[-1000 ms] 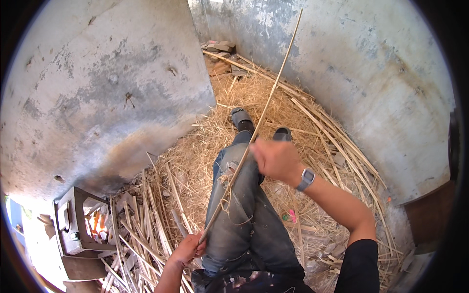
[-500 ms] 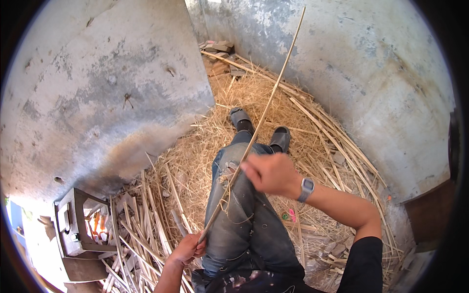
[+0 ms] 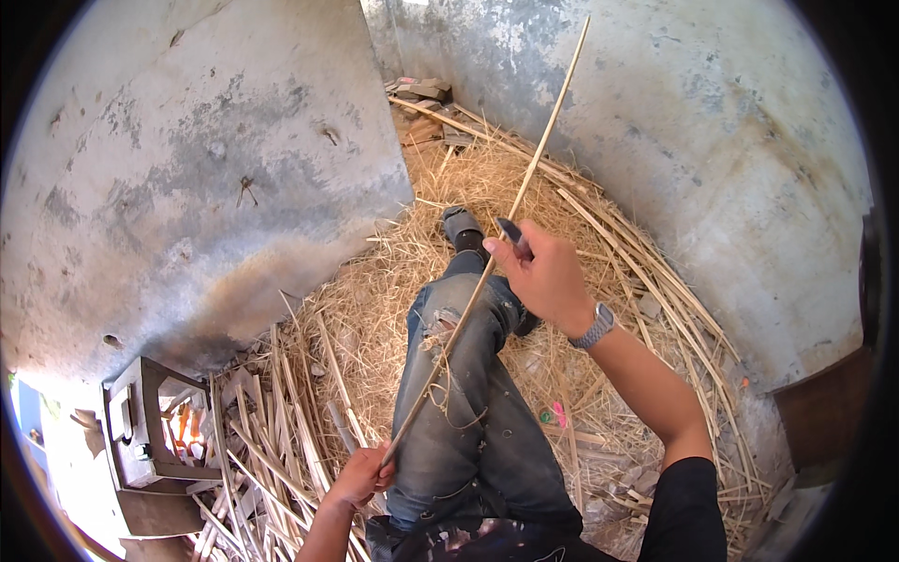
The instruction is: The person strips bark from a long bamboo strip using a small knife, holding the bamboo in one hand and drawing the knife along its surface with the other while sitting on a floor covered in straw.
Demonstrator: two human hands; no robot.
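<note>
A long thin bamboo strip (image 3: 530,170) slants across my legs, its far tip up against the back wall. My left hand (image 3: 361,476) is closed around its near end beside my thigh. Farther up the strip, my right hand (image 3: 548,276) grips a knife (image 3: 511,230) with a short dark blade, held right at the strip with the thumb next to it. Most of the knife's handle is hidden in the fist. A thin curled shaving (image 3: 440,398) hangs by the strip over my knee.
Straw-like shavings (image 3: 365,328) cover the floor. Bamboo strips (image 3: 646,262) line the right wall, and more strips (image 3: 290,412) lie at my left. A wooden frame-like stool (image 3: 140,431) stands at the left. Concrete walls (image 3: 234,140) rise close on both sides.
My right hand has moved up and away along the strip, and the knife blade now shows. The left hand keeps its hold on the near end. My right foot has drawn back behind the leg.
</note>
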